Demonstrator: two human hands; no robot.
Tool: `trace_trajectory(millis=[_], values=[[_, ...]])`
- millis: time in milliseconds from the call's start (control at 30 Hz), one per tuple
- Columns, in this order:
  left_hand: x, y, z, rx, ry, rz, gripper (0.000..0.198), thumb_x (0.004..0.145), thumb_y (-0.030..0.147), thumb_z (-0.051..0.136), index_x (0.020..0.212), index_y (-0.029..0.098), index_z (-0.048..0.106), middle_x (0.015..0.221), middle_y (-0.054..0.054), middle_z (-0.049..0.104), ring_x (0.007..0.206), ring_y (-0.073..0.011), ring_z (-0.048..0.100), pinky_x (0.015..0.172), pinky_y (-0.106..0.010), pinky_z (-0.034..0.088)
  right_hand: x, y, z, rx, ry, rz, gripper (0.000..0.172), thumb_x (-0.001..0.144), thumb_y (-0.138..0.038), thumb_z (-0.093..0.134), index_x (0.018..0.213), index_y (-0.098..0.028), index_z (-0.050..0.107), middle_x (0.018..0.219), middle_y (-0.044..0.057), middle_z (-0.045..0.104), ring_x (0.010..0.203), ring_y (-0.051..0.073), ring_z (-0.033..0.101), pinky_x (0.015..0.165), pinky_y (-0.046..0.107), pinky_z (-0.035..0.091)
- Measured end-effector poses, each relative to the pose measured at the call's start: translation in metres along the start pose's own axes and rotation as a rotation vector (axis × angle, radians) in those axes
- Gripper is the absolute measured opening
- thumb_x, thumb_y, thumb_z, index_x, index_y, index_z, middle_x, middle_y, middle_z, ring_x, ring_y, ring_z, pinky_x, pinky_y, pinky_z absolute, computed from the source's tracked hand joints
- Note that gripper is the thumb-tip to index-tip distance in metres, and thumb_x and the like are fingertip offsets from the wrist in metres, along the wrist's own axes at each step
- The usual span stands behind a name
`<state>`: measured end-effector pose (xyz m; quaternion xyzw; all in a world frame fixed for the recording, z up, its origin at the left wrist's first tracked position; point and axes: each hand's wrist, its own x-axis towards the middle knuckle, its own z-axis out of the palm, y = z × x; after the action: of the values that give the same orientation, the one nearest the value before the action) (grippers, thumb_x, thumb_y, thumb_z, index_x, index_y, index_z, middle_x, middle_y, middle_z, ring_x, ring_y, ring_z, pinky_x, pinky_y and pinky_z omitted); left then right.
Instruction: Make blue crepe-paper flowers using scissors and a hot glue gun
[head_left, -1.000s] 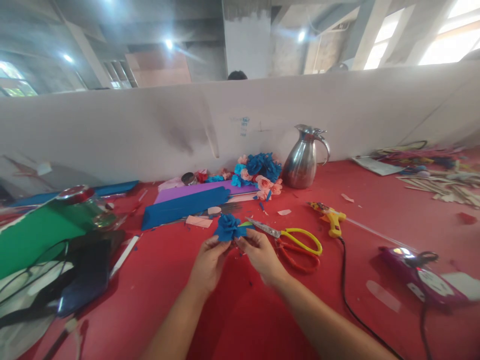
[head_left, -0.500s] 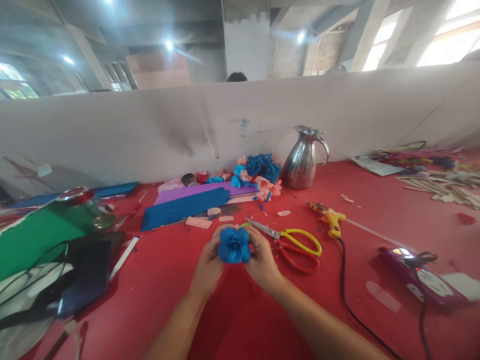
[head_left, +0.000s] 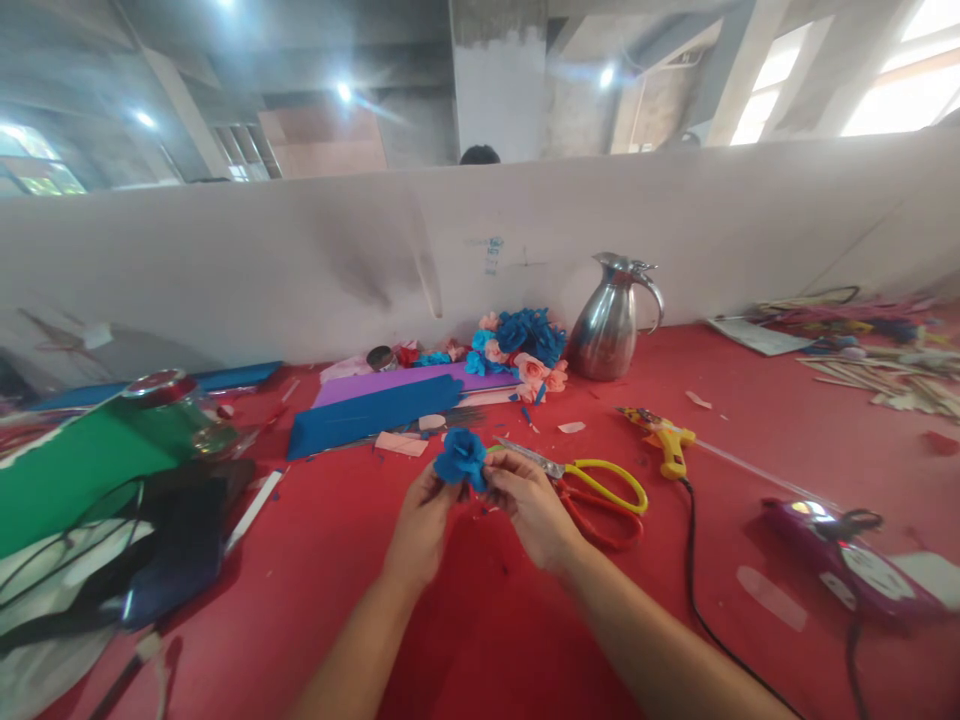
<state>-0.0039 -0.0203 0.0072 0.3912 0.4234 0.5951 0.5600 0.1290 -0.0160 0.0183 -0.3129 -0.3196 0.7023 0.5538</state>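
Note:
A blue paper flower (head_left: 460,458) is held between my two hands above the red table, tilted so that its petals show from the side. My left hand (head_left: 426,520) grips it from below on the left, fingers closed. With thumb and fingers pinched, my right hand (head_left: 529,500) holds a petal at its right edge. Scissors (head_left: 600,485) with yellow and red handles lie just right of my right hand, the blade tips partly behind it. Beyond the hands are strips of blue paper (head_left: 367,415) and a pile of blue and pink paper flowers (head_left: 529,345).
A steel jug (head_left: 609,320) stands by the white partition (head_left: 300,260). To the right lie a yellow glue gun (head_left: 671,445) with its cord and a purple power strip (head_left: 847,560). Green card (head_left: 97,470), a glass jar (head_left: 176,405) and a dark pouch (head_left: 180,550) occupy the left.
The blue flower has tipped from facing me to a side-on view and risen slightly. My right hand's fingers have shifted to pinch its right edge.

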Motion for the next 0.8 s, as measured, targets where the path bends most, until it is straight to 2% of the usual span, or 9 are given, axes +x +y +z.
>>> trace_trajectory(millis=[200, 300, 533, 700, 800], values=[[0.0, 0.002, 0.004, -0.029, 0.034, -0.123, 0.032, 0.056, 0.041, 0.083, 0.062, 0.015, 0.064, 0.055, 0.003, 0.059, 0.049, -0.0066, 0.044, 0.05, -0.018, 0.036, 0.001, -0.003, 0.0, -0.038, 0.086, -0.038, 0.021, 0.059, -0.028, 0.072, 0.075, -0.017, 0.063, 0.061, -0.003, 0.06, 0.053, 0.009, 0.048, 0.056, 0.024, 0.036], [0.0, 0.003, 0.004, -0.002, 0.043, -0.139, 0.034, 0.056, 0.042, 0.082, 0.06, 0.014, 0.063, 0.055, 0.001, 0.061, 0.048, -0.0063, 0.044, 0.05, -0.018, 0.037, 0.002, -0.001, -0.001, -0.082, 0.134, -0.063, 0.021, 0.059, -0.028, 0.07, 0.076, -0.018, 0.062, 0.059, -0.004, 0.059, 0.053, 0.01, 0.049, 0.056, 0.024, 0.036], [0.001, 0.003, 0.003, -0.054, 0.077, -0.232, 0.026, 0.056, 0.026, 0.081, 0.073, 0.014, 0.066, 0.065, -0.002, 0.067, 0.054, -0.0072, 0.052, 0.057, -0.018, 0.043, 0.006, 0.002, -0.005, -0.165, 0.257, -0.103, 0.019, 0.057, -0.027, 0.064, 0.074, -0.019, 0.061, 0.06, -0.004, 0.059, 0.051, 0.009, 0.047, 0.052, 0.023, 0.034], [0.0, 0.006, 0.006, -0.069, 0.107, -0.26, 0.026, 0.058, 0.023, 0.08, 0.076, 0.014, 0.064, 0.064, -0.002, 0.068, 0.052, -0.0081, 0.055, 0.053, -0.018, 0.042, 0.008, 0.004, -0.009, -0.152, 0.294, -0.083, 0.02, 0.058, -0.027, 0.064, 0.075, -0.019, 0.061, 0.063, -0.003, 0.06, 0.051, 0.009, 0.045, 0.051, 0.023, 0.034], [0.001, 0.007, 0.006, -0.063, 0.109, -0.254, 0.027, 0.056, 0.024, 0.08, 0.074, 0.015, 0.062, 0.062, -0.002, 0.067, 0.05, -0.0084, 0.056, 0.049, -0.018, 0.041, 0.014, 0.001, -0.017, -0.158, 0.353, -0.164, 0.018, 0.062, -0.03, 0.061, 0.077, -0.019, 0.059, 0.062, -0.003, 0.056, 0.05, 0.01, 0.044, 0.05, 0.023, 0.034]])
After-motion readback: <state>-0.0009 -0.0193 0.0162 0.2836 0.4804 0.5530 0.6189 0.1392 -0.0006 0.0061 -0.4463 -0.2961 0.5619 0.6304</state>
